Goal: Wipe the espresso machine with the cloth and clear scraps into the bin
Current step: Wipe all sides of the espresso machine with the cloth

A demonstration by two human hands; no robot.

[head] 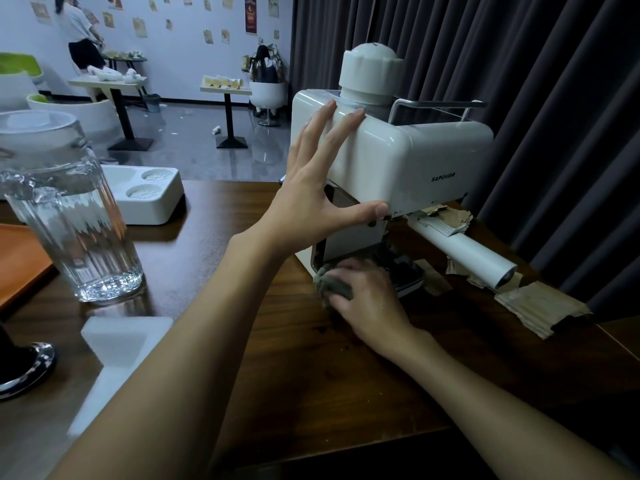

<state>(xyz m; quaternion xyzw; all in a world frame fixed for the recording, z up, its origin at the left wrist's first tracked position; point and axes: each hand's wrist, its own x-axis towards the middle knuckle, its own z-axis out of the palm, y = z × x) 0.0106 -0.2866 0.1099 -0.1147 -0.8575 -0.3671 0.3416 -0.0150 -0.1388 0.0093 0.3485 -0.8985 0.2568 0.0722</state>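
While the left hand [311,188] is spread wide open and flat against the side of the espresso machine [398,161], fingers up near the top edge and thumb hooked under the front lip, the right hand [367,292] is down low, closed around a bunched-up grey cloth [334,284]. That cloth is pressed right at the bottom corner of the machine, where the body meets the dark drip tray [407,275]. So the machine sits toward the far right of the brown wooden counter [294,368], with a white handle [464,252] sticking out from under its front. Torn cardboard scraps [536,306] lie on the counter just beside that handle, and a few more are tucked under the machine's front. Off to the left there's a ribbed glass [72,216] with water in it, a white tray with two round wells [149,195] behind it, and an orange tray [20,258] at the edge.
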